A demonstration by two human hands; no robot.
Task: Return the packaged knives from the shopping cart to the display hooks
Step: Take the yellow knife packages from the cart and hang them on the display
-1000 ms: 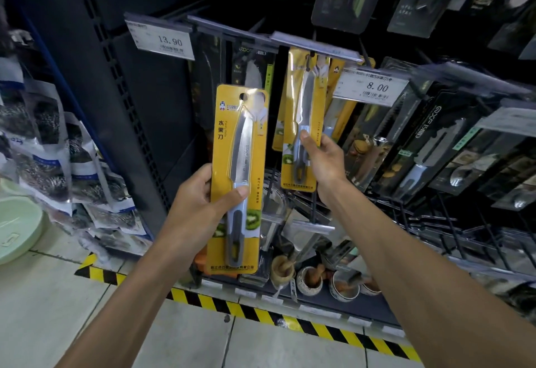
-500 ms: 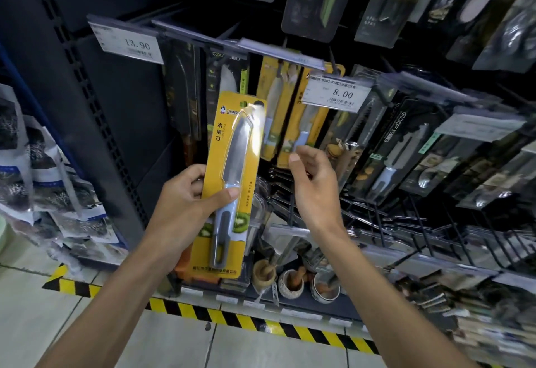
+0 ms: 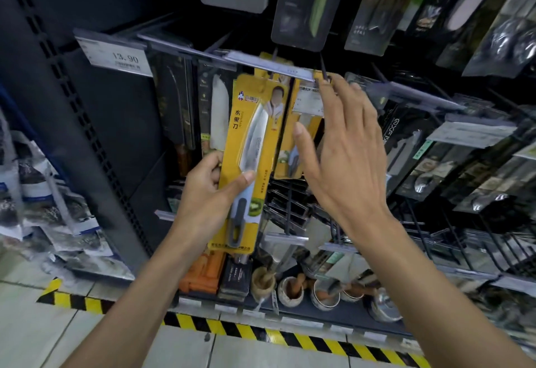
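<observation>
Yellow card sits pinched between the thumb (image 3: 246, 177) and curled fingers of the left hand (image 3: 208, 193): the knife pack (image 3: 255, 141), upright, its top now just under the clear price strip (image 3: 272, 67), higher than half a second ago. The right hand (image 3: 345, 158) holds nothing; its straight, spread fingertips (image 3: 333, 89) have climbed to the strip's end, by a hook (image 3: 322, 67). More yellow packs (image 3: 285, 161) hang behind the strip.

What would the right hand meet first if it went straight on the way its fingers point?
Probably the hook and its clear label strip: the fingertips of the right hand point up at them, close by. The hung yellow knife packs lie just behind, though depth is unclear.
</observation>
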